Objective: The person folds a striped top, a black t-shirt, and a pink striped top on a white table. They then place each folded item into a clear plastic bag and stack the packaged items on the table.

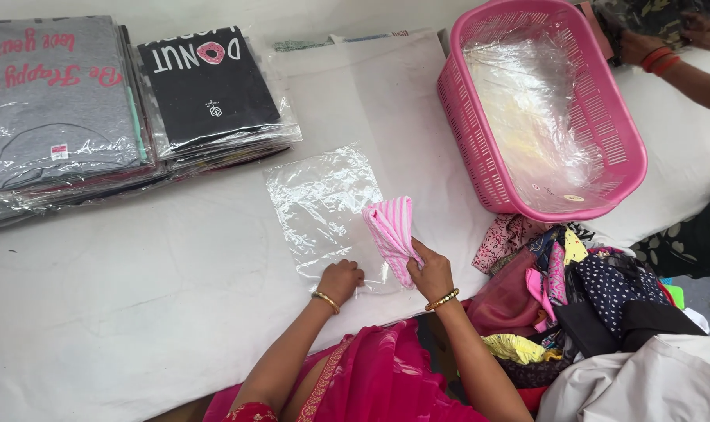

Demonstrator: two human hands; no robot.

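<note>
While my left hand [340, 279] lies knuckles-up on the near edge of the clear plastic bag [324, 205], fingers curled under so that I cannot tell whether they pinch the film or merely press it flat, my right hand [432, 271] is clenched round the lower end of a folded pink-and-white striped cloth [392, 230]. I log that cloth as standing up from the fist, its top leaning over the bag's right edge. Bag: flat on the white table [136, 297], straight ahead of me. Gold bangles on both of my wrists; pink dress at the bottom of the view. Left rear of table: two stacks of bagged folded shirts, a grey stack [54, 101] and a black one [206, 82], just beside each other. Right rear: pink basket [480, 148], lined with clear plastic. Right, near my elbow: heap of mixed patterned clothes [582, 289]. Top right corner: another person's hands [644, 43], red bangles on one wrist, on dark printed fabric.
</note>
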